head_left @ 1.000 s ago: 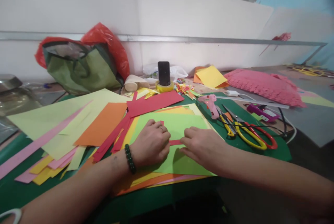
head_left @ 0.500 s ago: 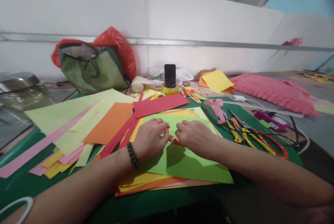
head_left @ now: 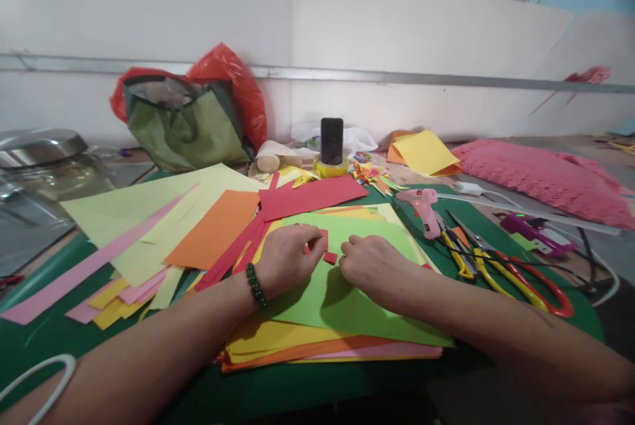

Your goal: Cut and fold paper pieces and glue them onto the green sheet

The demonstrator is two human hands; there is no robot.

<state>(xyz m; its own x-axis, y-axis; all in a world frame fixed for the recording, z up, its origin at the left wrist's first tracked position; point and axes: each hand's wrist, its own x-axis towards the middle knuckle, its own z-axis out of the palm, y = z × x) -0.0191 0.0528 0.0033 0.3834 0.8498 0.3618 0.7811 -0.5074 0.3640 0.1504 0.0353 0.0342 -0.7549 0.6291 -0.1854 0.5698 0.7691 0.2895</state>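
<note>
My left hand [head_left: 290, 254], with a green bead bracelet at its wrist, is closed in a pinch on a small red paper piece [head_left: 325, 240]. Just beside its fingertips a small red paper square [head_left: 330, 258] lies on the light green paper sheet [head_left: 377, 311]. To the right, my right hand [head_left: 374, 266] is closed above the same sheet, fingers curled together. Whatever is in its fingertips is hidden. A bit of red paper shows past the right wrist. Under the green sheet lies a stack of yellow, orange and pink paper [head_left: 278, 339].
Red paper [head_left: 312, 197], an orange sheet [head_left: 211, 230] and coloured strips spread to the left. At right lie a pink glue gun [head_left: 421, 210], scissors [head_left: 516, 276] and a purple device [head_left: 538, 233]. A phone [head_left: 331, 141] stands behind; a glass jar [head_left: 54, 167] is far left.
The whole view has shifted slightly, so things sit further right. My hands are a little further apart, and more of the red piece at my left fingers shows.
</note>
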